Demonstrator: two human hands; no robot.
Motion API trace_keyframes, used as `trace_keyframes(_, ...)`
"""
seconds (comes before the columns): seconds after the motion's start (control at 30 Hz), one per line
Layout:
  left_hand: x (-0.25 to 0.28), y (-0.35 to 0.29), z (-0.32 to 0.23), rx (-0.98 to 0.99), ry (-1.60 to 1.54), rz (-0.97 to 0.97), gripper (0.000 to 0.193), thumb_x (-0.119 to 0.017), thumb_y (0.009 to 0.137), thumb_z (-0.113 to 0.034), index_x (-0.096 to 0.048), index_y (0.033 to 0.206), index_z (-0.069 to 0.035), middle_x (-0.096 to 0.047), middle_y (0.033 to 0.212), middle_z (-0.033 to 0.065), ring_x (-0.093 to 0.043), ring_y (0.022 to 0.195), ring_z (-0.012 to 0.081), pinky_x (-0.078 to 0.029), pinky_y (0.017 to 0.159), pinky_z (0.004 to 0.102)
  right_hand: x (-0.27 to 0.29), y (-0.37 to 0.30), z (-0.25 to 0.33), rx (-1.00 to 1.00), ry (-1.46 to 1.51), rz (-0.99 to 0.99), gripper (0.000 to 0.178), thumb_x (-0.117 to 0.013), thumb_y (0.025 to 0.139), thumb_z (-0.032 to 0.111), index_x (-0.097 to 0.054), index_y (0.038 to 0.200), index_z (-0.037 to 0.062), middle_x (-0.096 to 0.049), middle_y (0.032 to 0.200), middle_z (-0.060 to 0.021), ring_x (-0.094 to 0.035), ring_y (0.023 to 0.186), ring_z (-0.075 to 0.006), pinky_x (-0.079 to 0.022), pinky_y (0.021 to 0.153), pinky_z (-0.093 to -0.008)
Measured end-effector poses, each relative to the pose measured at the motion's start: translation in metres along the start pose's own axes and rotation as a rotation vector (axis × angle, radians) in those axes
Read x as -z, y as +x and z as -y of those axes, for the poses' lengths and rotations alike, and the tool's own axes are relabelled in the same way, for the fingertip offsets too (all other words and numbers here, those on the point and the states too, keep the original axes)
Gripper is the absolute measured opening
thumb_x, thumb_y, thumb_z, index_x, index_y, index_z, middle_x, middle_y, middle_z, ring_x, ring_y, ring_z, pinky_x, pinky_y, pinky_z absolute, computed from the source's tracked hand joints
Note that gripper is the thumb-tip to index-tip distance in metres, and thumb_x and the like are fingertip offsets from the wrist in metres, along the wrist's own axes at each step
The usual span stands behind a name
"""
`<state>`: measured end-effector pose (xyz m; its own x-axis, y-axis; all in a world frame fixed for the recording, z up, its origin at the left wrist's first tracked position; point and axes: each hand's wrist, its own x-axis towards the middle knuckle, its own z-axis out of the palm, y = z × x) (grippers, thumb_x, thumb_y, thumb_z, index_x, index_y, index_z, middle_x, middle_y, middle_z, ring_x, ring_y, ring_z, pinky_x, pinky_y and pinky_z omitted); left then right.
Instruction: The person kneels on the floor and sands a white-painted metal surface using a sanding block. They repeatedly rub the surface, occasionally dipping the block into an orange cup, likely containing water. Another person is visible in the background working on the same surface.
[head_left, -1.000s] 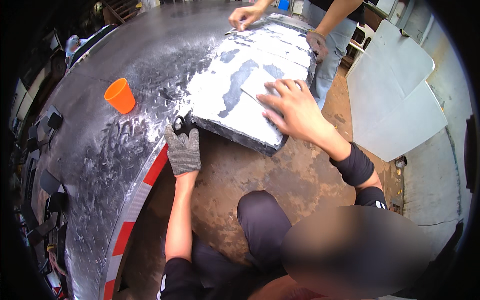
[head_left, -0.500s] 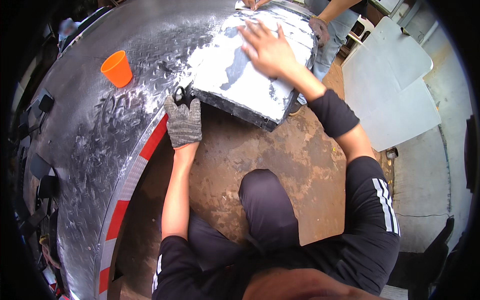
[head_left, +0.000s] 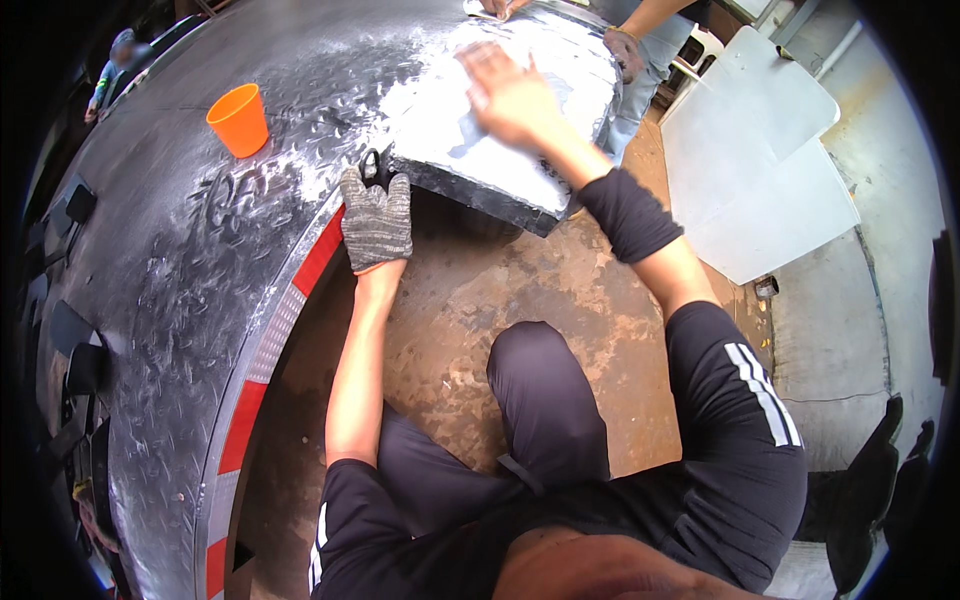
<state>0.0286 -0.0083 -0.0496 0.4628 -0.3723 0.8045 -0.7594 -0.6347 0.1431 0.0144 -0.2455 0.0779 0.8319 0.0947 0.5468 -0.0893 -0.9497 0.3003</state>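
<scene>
Bare and lying flat, my right hand is on a white-coated panel with a dark side edge; its fingers are stretched out and blurred by motion. My left hand, in a grey knitted glove, is at the panel's near left corner, by the rim of a dark metal tread-plate surface. Its fingers are bent around something there that I cannot make out, next to a small black loop. White powder or paste is smeared over the metal near the panel.
An orange cup stands on the tread plate. Red and silver tape runs along its curved rim. Across the panel, a co-worker's gloved hand rests by the edge. Pale sheets lean at the right. Another person appears far left.
My right hand has slid a little left and nearer across the white panel. My left hand keeps its place at the corner. The whole view has shifted slightly.
</scene>
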Motion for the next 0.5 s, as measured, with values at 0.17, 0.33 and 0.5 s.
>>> trace_keyframes(0.17, 0.005, -0.008, 0.024, -0.078, 0.17, 0.153, 0.029, -0.055, 0.096, -0.01, -0.063, 0.122, -0.002, -0.059, 0.13, 0.0275, -0.046, 0.13, 0.0476, -0.036, 0.112, 0.0548, 0.025, -0.07, 0.037, 0.171, 0.059, 0.209, 0.058, -0.033, 0.104, 0.04, -0.022, 0.158, 0.0222, -0.021, 0.164, -0.0068, -0.018, 0.152, -0.0255, -0.012, 0.123, -0.0562)
trace_keyframes(0.33, -0.012, -0.01, 0.018, -0.057, 0.112, 0.018, 0.034, -0.062, 0.097, -0.021, -0.061, 0.122, 0.001, -0.057, 0.129, 0.0271, -0.058, 0.112, 0.0473, -0.052, 0.094, 0.0463, 0.021, -0.02, -0.019, -0.162, -0.12, 0.025, 0.056, -0.033, 0.104, 0.037, -0.026, 0.157, 0.0188, -0.024, 0.164, -0.0084, -0.02, 0.152, -0.0264, -0.013, 0.122, -0.0574)
trace_keyframes(0.5, -0.017, -0.005, 0.016, 0.262, -0.708, -0.103, 0.03, -0.06, 0.093, -0.011, -0.065, 0.122, -0.011, -0.054, 0.138, 0.0243, -0.046, 0.131, 0.0448, -0.042, 0.107, 0.0499, 0.002, -0.02, 0.042, 0.054, -0.01, 0.047, 0.057, -0.032, 0.104, 0.038, -0.028, 0.156, 0.0168, -0.027, 0.162, -0.0083, -0.024, 0.151, -0.0271, -0.016, 0.121, -0.0577)
